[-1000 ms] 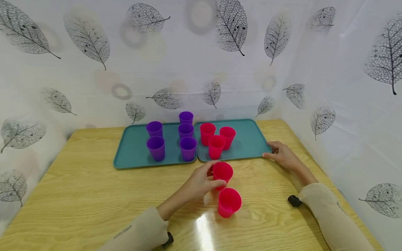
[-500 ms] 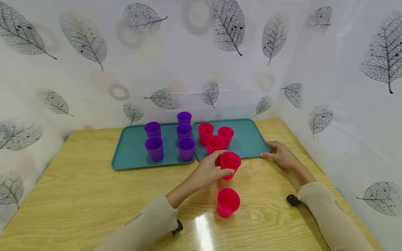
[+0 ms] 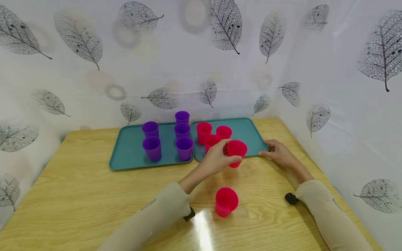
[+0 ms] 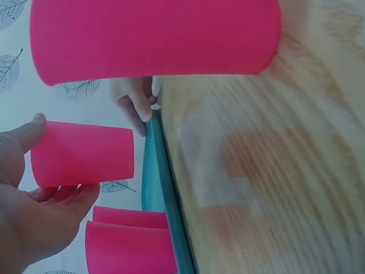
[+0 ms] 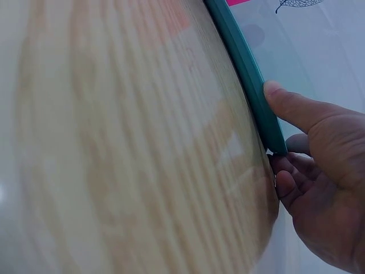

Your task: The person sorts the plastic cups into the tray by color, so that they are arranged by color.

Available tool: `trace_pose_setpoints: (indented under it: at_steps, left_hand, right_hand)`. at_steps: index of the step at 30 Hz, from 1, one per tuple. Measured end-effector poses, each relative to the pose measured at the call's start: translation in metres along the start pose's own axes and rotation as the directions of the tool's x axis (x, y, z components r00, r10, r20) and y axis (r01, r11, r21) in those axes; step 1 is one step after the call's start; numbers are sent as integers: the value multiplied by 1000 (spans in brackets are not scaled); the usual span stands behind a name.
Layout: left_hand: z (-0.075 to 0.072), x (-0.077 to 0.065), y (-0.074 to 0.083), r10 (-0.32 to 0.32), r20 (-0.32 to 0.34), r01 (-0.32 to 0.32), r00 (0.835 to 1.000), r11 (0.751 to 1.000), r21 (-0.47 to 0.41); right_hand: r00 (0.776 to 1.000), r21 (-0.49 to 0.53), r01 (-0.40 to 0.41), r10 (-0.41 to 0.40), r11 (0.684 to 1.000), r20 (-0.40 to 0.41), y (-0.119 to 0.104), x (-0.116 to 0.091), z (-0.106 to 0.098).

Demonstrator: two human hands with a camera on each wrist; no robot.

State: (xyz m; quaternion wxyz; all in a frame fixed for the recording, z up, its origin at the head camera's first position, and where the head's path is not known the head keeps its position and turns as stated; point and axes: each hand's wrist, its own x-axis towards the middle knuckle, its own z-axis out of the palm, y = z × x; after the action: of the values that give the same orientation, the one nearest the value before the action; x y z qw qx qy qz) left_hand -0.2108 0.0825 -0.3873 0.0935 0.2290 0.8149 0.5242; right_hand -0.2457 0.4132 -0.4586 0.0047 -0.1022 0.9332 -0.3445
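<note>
My left hand (image 3: pixel 217 157) grips a red plastic cup (image 3: pixel 236 153) between thumb and fingers. It holds the cup off the table, at the front edge of the right teal tray (image 3: pixel 246 130). In the left wrist view the held cup (image 4: pixel 85 154) is seen side-on. Three red cups stand on that tray; the front one (image 3: pixel 211 142) is partly hidden by my left hand. My right hand (image 3: pixel 278 153) holds the tray's front right corner. In the right wrist view its thumb (image 5: pixel 276 94) presses the tray rim (image 5: pixel 251 74) and the fingers curl at the corner.
Another red cup (image 3: pixel 226 202) stands on the wooden table (image 3: pixel 94 202) in front of the trays. Several purple cups (image 3: pixel 152 149) stand on the left teal tray (image 3: pixel 125 150), which adjoins the right one. A leaf-patterned white sheet (image 3: pixel 176 69) hangs behind and at the sides.
My left hand has carried its red cup up, forward and to the right, away from the other cup on the table. My right hand stays at the tray corner.
</note>
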Motion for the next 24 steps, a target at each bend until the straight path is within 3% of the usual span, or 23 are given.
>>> trace_pose_setpoints:
  at_steps: [6,16,24]
  left_hand:
    - [2,21,6,24,-50,-22,998,999,29]
    - [18,45,18,-6,-34,7,999,1000,8]
    - [29,57,18,-60,-22,61,998,997,40]
  right_hand:
    - [1000,3,12,-12,1000,-4,0,0,-1]
    - [999,-4,33,-33,999,-13,0,-2,-2]
    - [1000,-2,28,-28,1000,5,0,-2,-2]
